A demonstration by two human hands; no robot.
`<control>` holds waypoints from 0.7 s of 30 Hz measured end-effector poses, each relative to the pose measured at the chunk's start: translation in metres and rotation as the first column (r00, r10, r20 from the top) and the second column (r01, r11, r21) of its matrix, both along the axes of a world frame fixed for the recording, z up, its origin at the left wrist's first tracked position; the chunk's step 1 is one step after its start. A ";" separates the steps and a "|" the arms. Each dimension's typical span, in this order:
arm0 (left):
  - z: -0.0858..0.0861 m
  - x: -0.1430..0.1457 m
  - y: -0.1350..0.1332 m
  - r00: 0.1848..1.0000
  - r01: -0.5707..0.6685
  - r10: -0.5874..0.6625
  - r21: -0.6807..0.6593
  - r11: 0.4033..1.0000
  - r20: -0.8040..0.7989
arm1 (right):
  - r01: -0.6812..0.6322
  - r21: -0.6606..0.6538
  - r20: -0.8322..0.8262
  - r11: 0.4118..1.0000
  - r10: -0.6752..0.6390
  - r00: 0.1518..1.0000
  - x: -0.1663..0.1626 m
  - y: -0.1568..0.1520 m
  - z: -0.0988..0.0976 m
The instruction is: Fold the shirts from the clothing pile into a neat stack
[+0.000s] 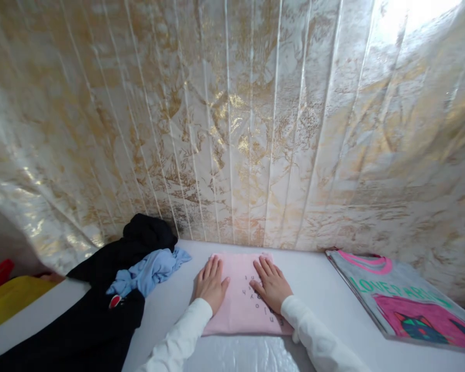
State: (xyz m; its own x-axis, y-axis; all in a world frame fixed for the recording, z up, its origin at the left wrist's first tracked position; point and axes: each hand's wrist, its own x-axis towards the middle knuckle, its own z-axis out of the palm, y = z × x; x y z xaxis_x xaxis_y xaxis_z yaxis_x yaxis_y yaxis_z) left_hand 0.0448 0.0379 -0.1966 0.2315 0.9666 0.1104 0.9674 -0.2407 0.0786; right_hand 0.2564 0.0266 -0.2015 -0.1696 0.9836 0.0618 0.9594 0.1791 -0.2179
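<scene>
Two hands, both yours, lie palm down on a folded pink garment in the middle of the white table, near your edge of it. Your left hand covers the left border of the fold and your right hand sits just right of centre. Both are flat, with fingers stretched out toward the far side, pressing and clasping nothing. The fold looks a little longer from near to far than from left to right, and its dark lettering runs along that same line beside your right hand. The risk I'd judge here is slip: the tabletop looks smooth, so uneven pressure from one palm could skew the fold or push up a crease. The heap of a black garment and a blue garment lies near on the left, so a sideways push could nudge the fold into it. To the right, well apart, lies a flat grey printed T-shirt. At far left is a yellow cloth, and behind everything hangs a gold-and-white curtain.
</scene>
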 end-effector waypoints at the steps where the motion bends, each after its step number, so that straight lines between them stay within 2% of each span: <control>1: 0.002 -0.004 -0.004 1.000 -0.030 0.030 -0.014 0.999 -0.002 | -0.004 -0.008 0.001 1.000 0.004 1.000 0.000 -0.002 0.003; 4: 0.011 -0.018 -0.018 0.992 -0.126 0.126 -0.017 0.992 0.004 | -0.004 -0.020 -0.029 1.000 0.003 1.000 -0.003 -0.013 0.007; 8: 0.020 -0.026 -0.037 0.981 -0.190 0.189 0.018 0.982 0.048 | -0.011 0.003 -0.197 1.000 0.011 0.980 -0.014 -0.029 0.005; 12: 0.024 -0.021 -0.045 0.984 -0.142 0.144 -0.030 0.989 0.104 | 0.015 -0.007 -0.383 1.000 -0.017 0.924 -0.024 -0.036 0.006; 15: 0.024 -0.019 -0.045 0.966 -0.083 0.100 -0.082 0.993 0.240 | 0.027 -0.074 -0.599 0.997 -0.066 0.798 -0.028 -0.038 0.010; 17: 0.025 -0.018 -0.045 0.893 -0.022 0.093 -0.162 0.987 0.440 | -0.017 -0.120 -0.752 0.993 -0.080 0.654 -0.031 -0.040 0.013; 18: 0.025 -0.017 -0.045 0.822 0.028 0.085 -0.189 0.981 0.562 | -0.047 -0.132 -0.808 0.990 -0.080 0.584 -0.034 -0.042 0.014; 21: 0.029 -0.006 -0.048 0.539 0.151 0.023 -0.123 0.981 0.842 | -0.109 -0.173 -0.893 0.979 -0.109 0.437 -0.046 -0.047 0.023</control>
